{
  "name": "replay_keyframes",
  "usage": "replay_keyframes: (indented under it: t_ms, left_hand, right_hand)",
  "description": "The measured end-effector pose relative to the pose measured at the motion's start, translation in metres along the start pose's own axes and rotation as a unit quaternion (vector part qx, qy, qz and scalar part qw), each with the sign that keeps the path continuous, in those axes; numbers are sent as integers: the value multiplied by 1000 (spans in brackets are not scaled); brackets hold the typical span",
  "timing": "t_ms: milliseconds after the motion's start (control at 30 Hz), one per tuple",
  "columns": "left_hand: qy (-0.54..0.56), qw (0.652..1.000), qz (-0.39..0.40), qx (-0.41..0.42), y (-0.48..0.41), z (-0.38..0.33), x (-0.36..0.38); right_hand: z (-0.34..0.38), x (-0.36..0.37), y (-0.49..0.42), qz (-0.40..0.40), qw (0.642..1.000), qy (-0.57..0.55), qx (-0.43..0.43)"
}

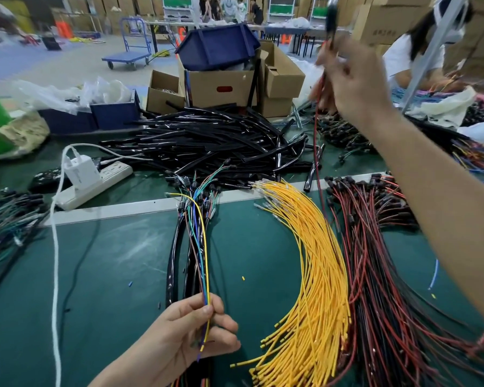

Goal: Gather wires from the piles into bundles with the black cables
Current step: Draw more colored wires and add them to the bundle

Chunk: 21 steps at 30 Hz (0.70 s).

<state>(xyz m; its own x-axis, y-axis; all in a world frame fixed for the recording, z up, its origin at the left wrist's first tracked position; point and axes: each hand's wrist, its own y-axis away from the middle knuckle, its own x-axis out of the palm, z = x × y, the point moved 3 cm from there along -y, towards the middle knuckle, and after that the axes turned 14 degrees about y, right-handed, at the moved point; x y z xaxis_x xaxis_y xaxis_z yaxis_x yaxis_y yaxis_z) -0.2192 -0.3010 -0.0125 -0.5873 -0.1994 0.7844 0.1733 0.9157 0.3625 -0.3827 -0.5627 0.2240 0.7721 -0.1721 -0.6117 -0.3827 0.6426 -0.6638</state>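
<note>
Bench clutter

White power strip [95,185] sits on the green table [118,261] at left with a charger [81,170] plugged in, white cord [56,261] trailing toward the near edge. Further back: cardboard boxes [213,88], a blue bin [218,48] tipped on one, plastic bags [53,96], a blue cart [126,57] on the floor.

Green worktop [118,275], pale strip [140,208] running across it.
- Centre back: heap of black cables [207,141].
- Right: fanned yellow wires [316,263], with red and black wires [375,275] just beside.
- Left: white power strip [95,185].
- Back: cardboard boxes [218,85], blue bins [115,113].
</note>
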Motion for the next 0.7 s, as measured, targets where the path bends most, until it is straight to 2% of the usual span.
replay_keyframes:
  t_ms: [67, 100, 200, 267, 333, 400, 533, 700]
  left_hand:
    - [-3, 1000, 5, -4, 2, 0, 2]
    - [-10, 1000, 6, -7, 2, 0, 2]
    - [-42, 999, 0, -12, 2, 0, 1]
    - [-44, 999, 11, -17, 3, -1, 2]
    - [-45, 999, 15, -21, 3, -1, 1]
    - [-44, 999, 14, -21, 2, -1, -1]
    - [-37, 999, 20, -21, 0, -2, -5]
    - [-20, 999, 20, -24, -1, 0, -4]
  right_hand:
    - [21, -11, -3, -109, 990, -75, -42]
    - [26, -14, -6, -147, 981, -118, -33]
    - [31, -14, -15, -184, 950, -248, 39]
    - [31, -3, -16, -137, 921, -353, 96]
    - [32, 17, -10, -46, 875, -453, 167]
    - [33, 44, 4, 61, 842, -483, 230]
    - [46, 110, 50, 231, 838, -414, 270]
    - [59, 170, 101, 334, 862, -311, 221]
